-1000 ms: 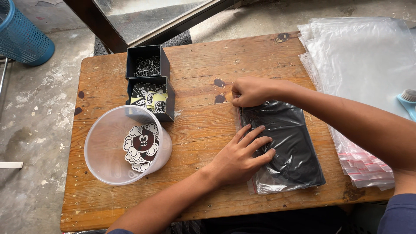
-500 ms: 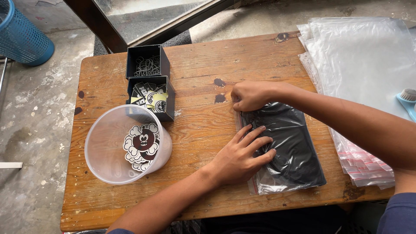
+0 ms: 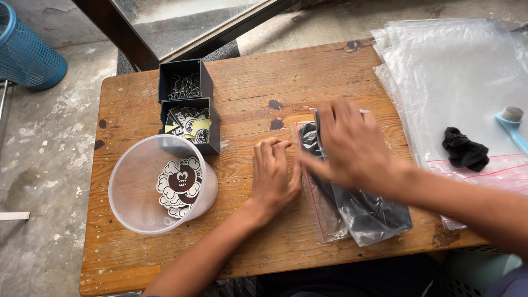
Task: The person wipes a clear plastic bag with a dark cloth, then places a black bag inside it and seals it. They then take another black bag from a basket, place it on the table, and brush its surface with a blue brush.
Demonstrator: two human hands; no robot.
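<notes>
A clear zip bag [image 3: 330, 220] with a red seal line lies on the wooden table [image 3: 247, 77]; a folded black garment [image 3: 374, 212] fills it. My right hand [image 3: 352, 146] lies flat across the bag's upper part with the fingers spread, blurred by motion. My left hand [image 3: 275, 176] rests on the wood just left of the bag's sealed edge. Its fingers are bent, with the tips on the table and the thumb near the edge. Neither hand grips anything.
A clear round tub [image 3: 118, 190] holding cloud-shaped stickers [image 3: 180, 184] stands at the left. Behind it are two black boxes, one with chains [image 3: 186, 83], one with small stickers [image 3: 190, 125]. A stack of clear bags [image 3: 456, 66], a black cloth wad [image 3: 465, 148] and a blue brush [image 3: 510, 122] lie right.
My right hand left the bag's top corner and swept flat over the bag. My left hand slid off the bag onto the wood. The view shifted, showing the black cloth wad.
</notes>
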